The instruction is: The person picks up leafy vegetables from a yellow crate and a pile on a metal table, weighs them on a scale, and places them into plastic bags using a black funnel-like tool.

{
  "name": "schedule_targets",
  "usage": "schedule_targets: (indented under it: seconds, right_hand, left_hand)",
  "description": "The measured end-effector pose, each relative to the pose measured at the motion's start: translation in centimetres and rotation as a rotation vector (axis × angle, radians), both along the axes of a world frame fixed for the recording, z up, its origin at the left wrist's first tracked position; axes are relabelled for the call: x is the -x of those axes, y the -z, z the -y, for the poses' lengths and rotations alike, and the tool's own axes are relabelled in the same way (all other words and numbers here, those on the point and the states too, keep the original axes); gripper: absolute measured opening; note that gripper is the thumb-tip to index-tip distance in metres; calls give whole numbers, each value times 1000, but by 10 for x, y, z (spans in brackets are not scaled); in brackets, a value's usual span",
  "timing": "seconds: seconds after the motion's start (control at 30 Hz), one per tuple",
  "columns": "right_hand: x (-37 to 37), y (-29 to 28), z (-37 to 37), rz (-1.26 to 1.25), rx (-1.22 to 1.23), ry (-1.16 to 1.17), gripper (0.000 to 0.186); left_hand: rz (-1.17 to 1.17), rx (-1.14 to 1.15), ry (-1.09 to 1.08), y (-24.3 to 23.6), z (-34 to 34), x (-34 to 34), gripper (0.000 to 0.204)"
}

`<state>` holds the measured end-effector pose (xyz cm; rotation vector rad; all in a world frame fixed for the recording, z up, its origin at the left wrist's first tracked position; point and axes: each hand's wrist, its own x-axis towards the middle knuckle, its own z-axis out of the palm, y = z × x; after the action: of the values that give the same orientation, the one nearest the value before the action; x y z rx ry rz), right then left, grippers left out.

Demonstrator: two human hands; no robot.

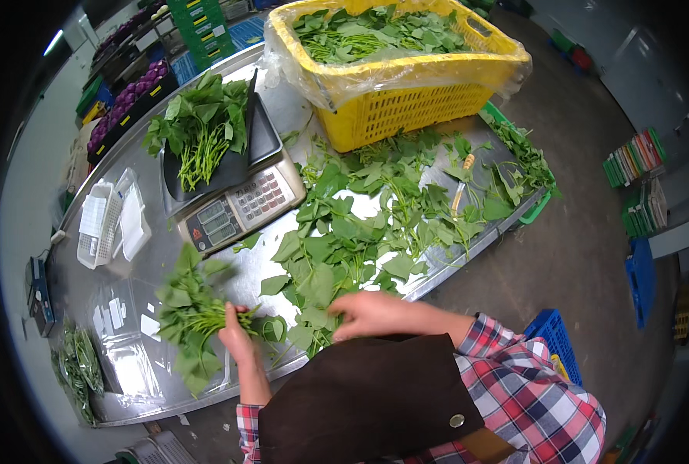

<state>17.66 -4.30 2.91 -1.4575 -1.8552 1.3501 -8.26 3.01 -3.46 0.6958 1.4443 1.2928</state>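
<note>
My left hand (238,334) is closed round the stems of a bunch of leafy greens (190,309), held up over the near left part of the metal table. The leaves fan out to the left of my fingers, a little blurred. My right hand (371,313) is at the near edge of the loose leafy greens (336,232) strewn over the table. Its thumb and forefinger stand apart beside the leaves, with nothing visible gripped between them. Another bunch of greens (204,131) rests in the black tray of a digital scale (244,203).
A yellow crate (406,110) lined with clear plastic holds more greens at the table's far side. A wood-handled knife (462,182) lies among the leaves. White plastic baskets (99,224) and bagged greens (78,359) are at left. A blue crate (554,340) stands off the right edge.
</note>
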Motion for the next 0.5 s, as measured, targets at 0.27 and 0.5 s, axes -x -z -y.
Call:
schedule_targets:
  seconds: [0.27,0.5]
  right_hand:
    - [-51,97,-24,247,63,680,29]
    - [-41,32,-25,209,-558,543,14]
  left_hand:
    - [824,333,432,-14,8,-27,19]
    - [807,245,500,-39,32,-67,23]
